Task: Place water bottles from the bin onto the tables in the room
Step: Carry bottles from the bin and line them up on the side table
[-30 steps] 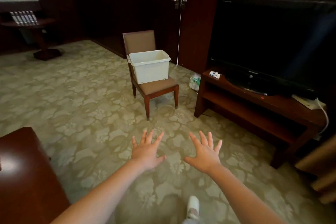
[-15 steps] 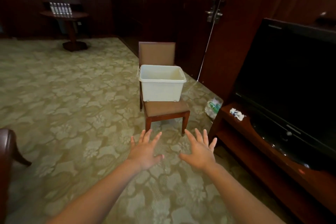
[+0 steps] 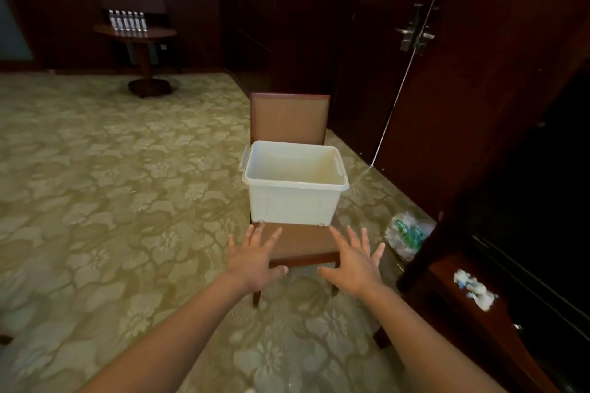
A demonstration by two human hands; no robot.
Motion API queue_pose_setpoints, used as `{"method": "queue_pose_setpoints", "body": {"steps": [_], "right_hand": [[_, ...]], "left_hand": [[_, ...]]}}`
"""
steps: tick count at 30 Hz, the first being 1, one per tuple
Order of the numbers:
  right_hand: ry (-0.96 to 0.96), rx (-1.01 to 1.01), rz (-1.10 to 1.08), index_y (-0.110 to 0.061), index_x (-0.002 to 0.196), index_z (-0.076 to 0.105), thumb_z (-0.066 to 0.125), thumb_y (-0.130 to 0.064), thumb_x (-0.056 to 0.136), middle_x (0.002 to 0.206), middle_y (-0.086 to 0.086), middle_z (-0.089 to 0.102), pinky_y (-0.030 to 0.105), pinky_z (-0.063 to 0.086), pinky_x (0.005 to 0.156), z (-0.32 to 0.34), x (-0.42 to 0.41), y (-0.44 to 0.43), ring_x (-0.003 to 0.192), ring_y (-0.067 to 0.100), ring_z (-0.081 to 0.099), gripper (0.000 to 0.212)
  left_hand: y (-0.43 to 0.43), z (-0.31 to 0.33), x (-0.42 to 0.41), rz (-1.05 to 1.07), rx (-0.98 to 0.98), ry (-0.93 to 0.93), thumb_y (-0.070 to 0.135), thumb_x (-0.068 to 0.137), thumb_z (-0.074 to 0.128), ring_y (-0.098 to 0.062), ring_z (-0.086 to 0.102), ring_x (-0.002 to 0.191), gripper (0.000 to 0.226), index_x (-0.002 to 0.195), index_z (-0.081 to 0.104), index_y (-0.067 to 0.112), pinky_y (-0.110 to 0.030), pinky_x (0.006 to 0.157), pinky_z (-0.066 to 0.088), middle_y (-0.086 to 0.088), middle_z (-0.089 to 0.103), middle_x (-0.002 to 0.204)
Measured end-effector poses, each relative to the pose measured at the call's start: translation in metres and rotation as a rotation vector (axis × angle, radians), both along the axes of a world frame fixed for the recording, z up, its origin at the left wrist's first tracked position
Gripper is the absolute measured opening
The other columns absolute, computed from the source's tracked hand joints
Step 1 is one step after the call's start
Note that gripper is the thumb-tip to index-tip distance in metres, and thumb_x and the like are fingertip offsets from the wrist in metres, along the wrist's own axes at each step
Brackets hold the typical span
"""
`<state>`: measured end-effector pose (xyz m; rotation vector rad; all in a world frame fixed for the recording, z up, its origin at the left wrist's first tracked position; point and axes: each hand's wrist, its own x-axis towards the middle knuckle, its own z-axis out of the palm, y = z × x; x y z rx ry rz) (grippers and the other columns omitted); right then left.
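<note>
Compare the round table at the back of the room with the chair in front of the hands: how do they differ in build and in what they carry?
The round table stands on one central pedestal; the chair stands on separate legs and has a padded backrest. The round table carries a row of bottles; the chair carries a white bin. Both are made of dark wood.

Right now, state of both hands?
Left hand: open, fingers spread, holding nothing.
Right hand: open, fingers spread, holding nothing.
</note>
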<state>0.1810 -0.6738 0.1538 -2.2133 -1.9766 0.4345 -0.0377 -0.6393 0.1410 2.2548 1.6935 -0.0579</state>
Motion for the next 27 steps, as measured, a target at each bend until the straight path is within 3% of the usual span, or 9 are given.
{"method": "queue_pose_setpoints", "body": {"steps": [7,17,27], "right_hand": [[0.029,0.016,0.044,-0.039,0.158,0.007,0.058,-0.059,0.086,0.168,0.0,-0.006,0.061,-0.02,0.115,0.007,0.015,0.161,0.151,0.027,-0.023,0.09],[0.072,-0.107,0.11,-0.04,0.157,0.008,0.06,-0.056,0.086,0.168,0.0,-0.004,0.06,-0.016,0.116,-0.037,0.048,0.356,0.152,0.027,-0.019,0.09],[0.153,-0.381,0.172,-0.04,0.157,0.011,0.06,-0.059,0.086,0.168,0.0,0.0,0.061,-0.006,0.118,-0.114,0.09,0.562,0.154,0.027,-0.012,0.088]], "left_hand": [[0.156,0.017,0.019,-0.006,0.017,0.038,0.065,0.093,0.043,-0.027,-0.016,0.151,0.085,0.155,-0.009,0.038,-0.061,0.117,-0.008,-0.003,-0.014,0.165],[0.327,-0.022,0.047,0.069,-0.058,0.072,0.065,0.094,0.039,-0.026,-0.012,0.152,0.081,0.155,-0.008,0.038,-0.057,0.118,-0.007,-0.002,-0.009,0.166],[0.505,-0.09,0.085,0.173,-0.316,0.106,0.061,0.096,0.04,-0.027,-0.006,0.152,0.08,0.156,-0.005,0.033,-0.053,0.12,-0.002,-0.004,-0.004,0.166]]}}
